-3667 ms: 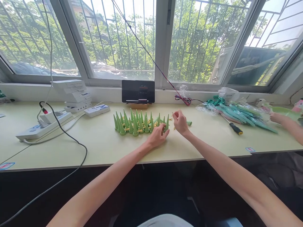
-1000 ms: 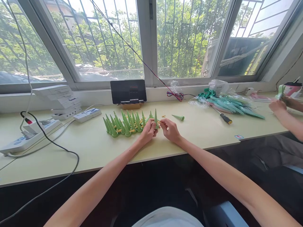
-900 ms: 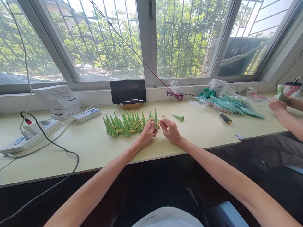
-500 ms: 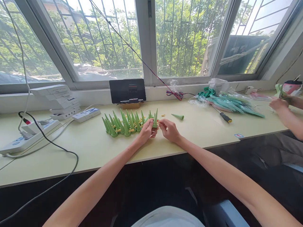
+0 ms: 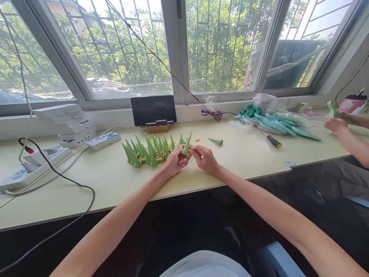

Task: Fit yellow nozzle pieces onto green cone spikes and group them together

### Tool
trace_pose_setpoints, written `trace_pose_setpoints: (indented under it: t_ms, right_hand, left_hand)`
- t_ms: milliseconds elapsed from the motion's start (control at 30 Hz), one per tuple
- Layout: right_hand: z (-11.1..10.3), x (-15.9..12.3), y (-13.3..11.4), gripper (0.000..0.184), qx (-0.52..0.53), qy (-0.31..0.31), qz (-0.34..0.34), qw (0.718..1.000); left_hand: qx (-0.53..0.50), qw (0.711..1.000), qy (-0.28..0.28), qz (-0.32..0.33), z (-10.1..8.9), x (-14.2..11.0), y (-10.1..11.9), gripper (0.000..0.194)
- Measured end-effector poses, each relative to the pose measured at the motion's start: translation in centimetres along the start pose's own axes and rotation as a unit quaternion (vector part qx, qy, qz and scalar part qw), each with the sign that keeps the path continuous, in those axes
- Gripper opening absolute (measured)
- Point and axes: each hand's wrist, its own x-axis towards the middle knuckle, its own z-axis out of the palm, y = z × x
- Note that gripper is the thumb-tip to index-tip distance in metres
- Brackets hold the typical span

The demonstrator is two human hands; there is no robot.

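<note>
My left hand (image 5: 176,161) grips a green cone-shaped spike (image 5: 186,144) by its wide base, tip pointing up and a little right. My right hand (image 5: 205,158) pinches at the base of that same spike, where a small yellow piece shows between the fingertips. Just left of both hands, several more green spikes (image 5: 144,152) stand upright in a cluster with yellow bits among them. One loose green spike (image 5: 216,141) lies on its side to the right, near a few yellow pieces (image 5: 197,140).
A dark tablet (image 5: 153,110) leans against the window ledge. White boxes (image 5: 65,121), a power strip (image 5: 25,169) and a black cable (image 5: 75,184) lie left. A screwdriver (image 5: 272,141) and bagged teal parts (image 5: 276,123) lie right, where another person's hand (image 5: 336,125) works.
Since 3.7 s ago my left hand has lifted one spike from the cluster and my right hand has come to its base. In the last second the spike tilted slightly right.
</note>
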Motion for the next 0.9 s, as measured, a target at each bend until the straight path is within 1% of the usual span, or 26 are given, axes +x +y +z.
trace_pose_setpoints:
  t_ms: [267,700,900]
  right_hand:
    - [0.07,-0.05,0.22,0.018,-0.008,0.003,0.011,1.000]
    - [0.08,-0.13,0.54,0.017,-0.022,0.024,0.000,0.999]
    - [0.12,-0.11,0.63,0.018,-0.034,0.036,-0.001,0.999]
  left_hand:
    - [0.014,1.000,-0.010,-0.009,0.02,-0.06,-0.03,0.019]
    - [0.026,0.999,-0.006,-0.019,0.05,-0.19,-0.17,0.017]
    - [0.025,0.999,-0.015,-0.020,0.25,-0.19,-0.13,0.016]
